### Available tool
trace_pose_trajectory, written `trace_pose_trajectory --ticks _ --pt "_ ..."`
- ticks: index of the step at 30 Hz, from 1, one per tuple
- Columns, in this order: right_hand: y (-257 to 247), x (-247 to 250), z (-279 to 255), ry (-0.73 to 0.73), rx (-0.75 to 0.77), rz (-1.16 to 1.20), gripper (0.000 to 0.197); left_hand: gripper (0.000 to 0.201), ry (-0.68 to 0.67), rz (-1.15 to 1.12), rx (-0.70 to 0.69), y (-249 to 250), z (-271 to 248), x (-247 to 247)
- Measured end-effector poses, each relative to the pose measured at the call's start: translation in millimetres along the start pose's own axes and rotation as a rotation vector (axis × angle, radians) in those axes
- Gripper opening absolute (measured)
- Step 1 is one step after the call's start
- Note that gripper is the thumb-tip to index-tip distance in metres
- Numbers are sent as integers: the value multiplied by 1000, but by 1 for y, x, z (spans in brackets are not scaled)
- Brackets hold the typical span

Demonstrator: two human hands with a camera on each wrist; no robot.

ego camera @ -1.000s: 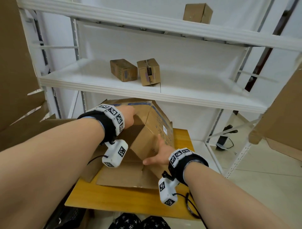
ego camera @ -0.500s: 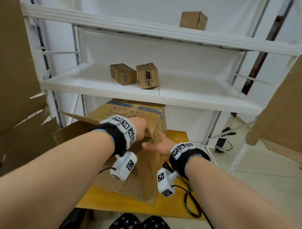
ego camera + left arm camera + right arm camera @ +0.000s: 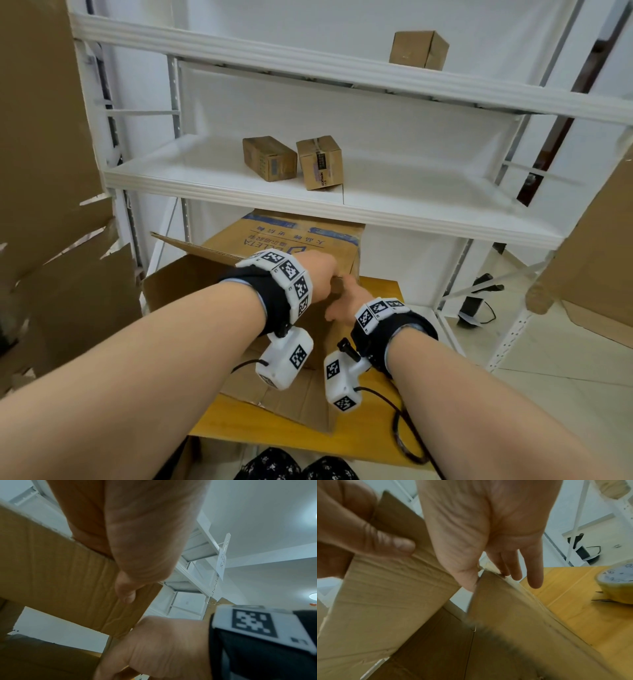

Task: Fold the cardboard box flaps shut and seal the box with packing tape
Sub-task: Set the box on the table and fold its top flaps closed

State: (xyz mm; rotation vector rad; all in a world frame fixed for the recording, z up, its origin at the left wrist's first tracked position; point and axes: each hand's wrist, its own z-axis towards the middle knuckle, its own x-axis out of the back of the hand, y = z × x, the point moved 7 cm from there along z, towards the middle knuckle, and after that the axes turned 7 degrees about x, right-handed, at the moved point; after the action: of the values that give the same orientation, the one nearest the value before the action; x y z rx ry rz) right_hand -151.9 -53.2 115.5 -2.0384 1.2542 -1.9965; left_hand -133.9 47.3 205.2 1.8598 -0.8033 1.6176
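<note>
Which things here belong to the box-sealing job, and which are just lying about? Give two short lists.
Part of the job:
- large cardboard box on the yellow table
- flap pinched by the left hand
- right hand, open at the box edge
- roll of packing tape

Lying about:
- two small boxes on the middle shelf
- small box on the top shelf
- leaning cardboard sheets

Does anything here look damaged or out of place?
Yes. The cardboard sheets at the left have torn, ragged edges, and one small box on the middle shelf sits tilted. The big box itself looks only creased.
</note>
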Motion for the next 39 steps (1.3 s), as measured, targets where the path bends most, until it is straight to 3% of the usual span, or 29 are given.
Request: trace_pose_trajectory --ticks 7,13,16,22,27,35,37,39 --pt "-7 8 -1 97 121 -141 49 25 24 -87 -66 -5 4 -9" --pt "-7 7 4 73 120 -208 50 19 74 -269 -125 -18 0 -8" --pt "-10 6 4 84 149 -246 54 30 79 -408 -125 -32 0 -14" --pt "-19 -1 9 140 178 -270 33 20 122 -520 -114 -46 0 -17" --pt "-19 4 12 98 153 -298 49 22 115 -534 -117 -46 2 -17" --pt "-4 0 11 111 196 -216 29 17 164 -524 -148 -31 6 -9" --pt "-3 5 9 155 202 -212 15 19 144 -530 -159 -29 5 -9" --pt "2 6 11 185 177 -214 18 22 72 -624 -197 -29 3 -11"
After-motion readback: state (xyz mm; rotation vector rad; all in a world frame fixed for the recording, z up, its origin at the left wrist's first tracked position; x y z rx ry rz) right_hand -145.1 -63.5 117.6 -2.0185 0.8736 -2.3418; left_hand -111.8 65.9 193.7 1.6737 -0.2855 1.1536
